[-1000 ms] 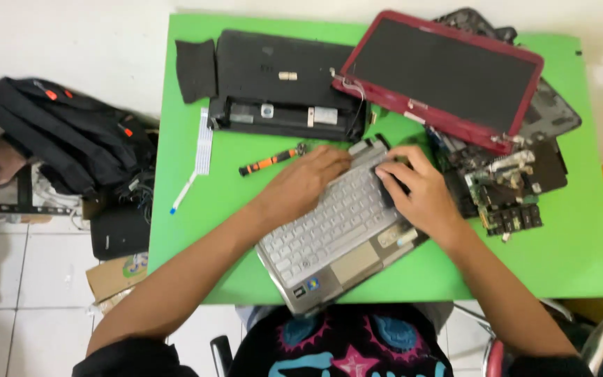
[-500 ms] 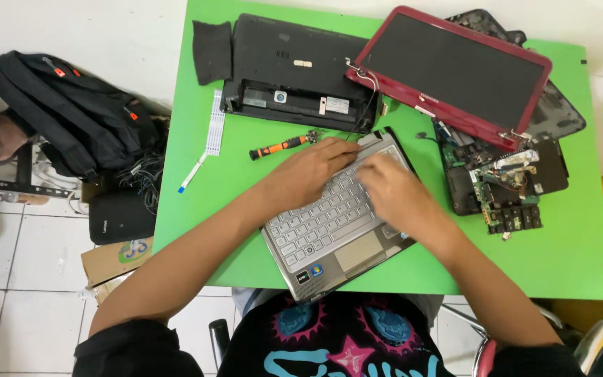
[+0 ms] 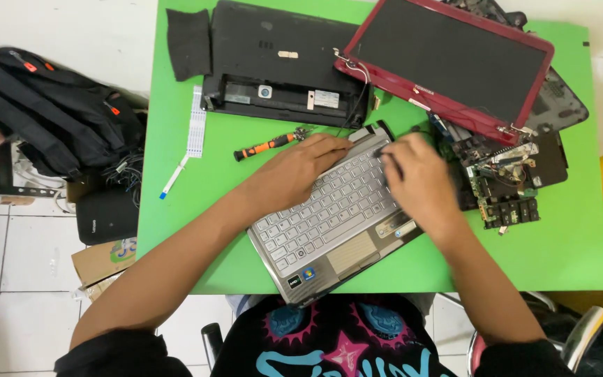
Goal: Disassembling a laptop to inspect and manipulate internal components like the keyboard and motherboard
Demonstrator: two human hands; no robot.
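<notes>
White floor tiles surround a green table (image 3: 581,258), with a black backpack (image 3: 50,112) and a cardboard piece (image 3: 102,260) on the floor at its left edge; on the table lie a black laptop base (image 3: 280,63) bearing small pale labels, a red-framed screen (image 3: 455,63), a circuit board (image 3: 507,195), a white ribbon cable (image 3: 195,131) and an orange-handled screwdriver (image 3: 263,146). A silver keyboard deck (image 3: 336,223), with small coloured stickers at its near corner, lies tilted at the table's front edge; the left hand (image 3: 294,171) rests flat on its far left part, fingers loosely extended and gripping nothing, and the right hand (image 3: 420,181) presses on its far right edge with fingers curled, though what they pinch I cannot tell.
</notes>
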